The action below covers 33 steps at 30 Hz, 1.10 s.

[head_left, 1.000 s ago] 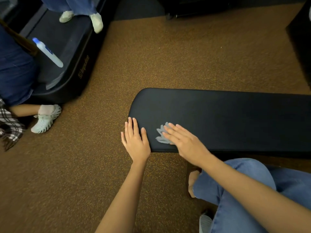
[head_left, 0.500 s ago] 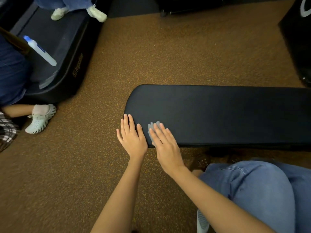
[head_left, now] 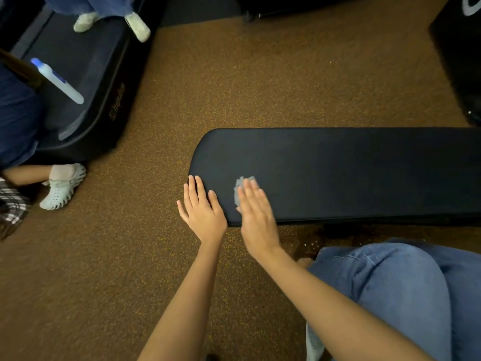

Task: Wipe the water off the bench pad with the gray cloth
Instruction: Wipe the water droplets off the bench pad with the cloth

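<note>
Far left, a person in dark blue (head_left: 15, 118) crouches at the frame's edge, one pale clog (head_left: 62, 187) planted on the speckled brown floor (head_left: 104, 256). Just above them a white spray bottle with a blue cap (head_left: 58, 80) lies tilted over the black treadmill deck (head_left: 86, 74), and at the top of that deck stand two feet in light shoes (head_left: 138, 27).

Moving across to the middle: the left hand (head_left: 201, 212) rests flat on the rounded near corner of the black bench pad (head_left: 338, 173), fingers (head_left: 197, 188) straight and a little spread, tips on the pad, palm over its edge, holding nothing.

Right beside it, close but not touching, the right hand (head_left: 256, 214) presses down on the gray cloth (head_left: 240, 188), fingers straight and held together on top of it. The cloth is bunched small under those fingers, sitting on the pad near its left end and close to the near edge; only its far and left parts peek out. Any water on the dark pad cannot be made out.

Further right, the pad runs long and out of frame. Below it, the wearer's knee in blue jeans (head_left: 390, 295) fills the lower right corner.
</note>
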### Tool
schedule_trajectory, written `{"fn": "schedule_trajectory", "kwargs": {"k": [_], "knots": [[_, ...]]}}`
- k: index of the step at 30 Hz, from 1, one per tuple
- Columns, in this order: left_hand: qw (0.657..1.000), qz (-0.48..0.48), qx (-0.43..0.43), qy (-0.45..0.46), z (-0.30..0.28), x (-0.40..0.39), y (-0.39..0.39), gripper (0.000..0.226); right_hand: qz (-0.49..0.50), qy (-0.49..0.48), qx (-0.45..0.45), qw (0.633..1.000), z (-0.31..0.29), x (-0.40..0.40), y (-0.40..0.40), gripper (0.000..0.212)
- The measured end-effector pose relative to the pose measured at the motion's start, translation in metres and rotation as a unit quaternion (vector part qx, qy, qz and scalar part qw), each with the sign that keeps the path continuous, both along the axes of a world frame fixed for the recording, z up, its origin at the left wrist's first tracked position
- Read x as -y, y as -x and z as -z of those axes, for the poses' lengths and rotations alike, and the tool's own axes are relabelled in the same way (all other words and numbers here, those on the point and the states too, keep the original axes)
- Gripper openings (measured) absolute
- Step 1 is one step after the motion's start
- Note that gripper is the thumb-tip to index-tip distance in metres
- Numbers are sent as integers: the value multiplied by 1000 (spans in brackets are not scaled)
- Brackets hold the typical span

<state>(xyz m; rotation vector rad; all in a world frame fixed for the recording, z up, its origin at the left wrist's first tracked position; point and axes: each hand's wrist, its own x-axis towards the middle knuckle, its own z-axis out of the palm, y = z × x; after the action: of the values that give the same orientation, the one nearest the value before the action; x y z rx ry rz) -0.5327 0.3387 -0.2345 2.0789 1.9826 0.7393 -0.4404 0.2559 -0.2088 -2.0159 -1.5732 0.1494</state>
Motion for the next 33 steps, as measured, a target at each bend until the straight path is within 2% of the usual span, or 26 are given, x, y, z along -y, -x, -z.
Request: {"fn": "schedule_trajectory", "kwargs": {"k": [4,7,11,16,18,20,23,24,26,28,30,33], "knots": [[1000,9,-6,-2,-1,0,2,55,-111,21,56,992,-3,-10,-10,59],[1000,18,-3,-2,-2,0,4,57,-143,35,97,984,-5,-2,-55,79],[1000,20,-1,-3,-2,-1,4,55,-64,82,68,992,-9,19,-110,91],[1000,18,-24,-8,-2,-1,3,54,123,57,-19,991,-8,27,-136,65],[999,10,-32,-11,-2,0,1,53,140,32,-37,989,-7,14,-116,63],[999,2,-38,-12,-2,0,0,52,58,15,-38,997,-4,-2,-79,67],[999,6,-44,-13,-1,0,1,51,-128,12,6,992,-4,-24,-41,72],[999,9,-49,-15,-1,0,2,52,-169,11,31,985,-4,-32,-45,75],[999,13,-45,-11,1,-1,2,53,-191,15,77,978,-4,-48,-71,78],[999,9,-44,-10,2,-1,2,53,-138,21,88,986,-2,-67,-109,75],[998,4,-54,-13,2,0,2,52,-44,38,65,996,-2,-87,-138,72],[997,0,-70,-18,3,1,0,52,44,45,-2,998,-5,-110,-130,71]]}}
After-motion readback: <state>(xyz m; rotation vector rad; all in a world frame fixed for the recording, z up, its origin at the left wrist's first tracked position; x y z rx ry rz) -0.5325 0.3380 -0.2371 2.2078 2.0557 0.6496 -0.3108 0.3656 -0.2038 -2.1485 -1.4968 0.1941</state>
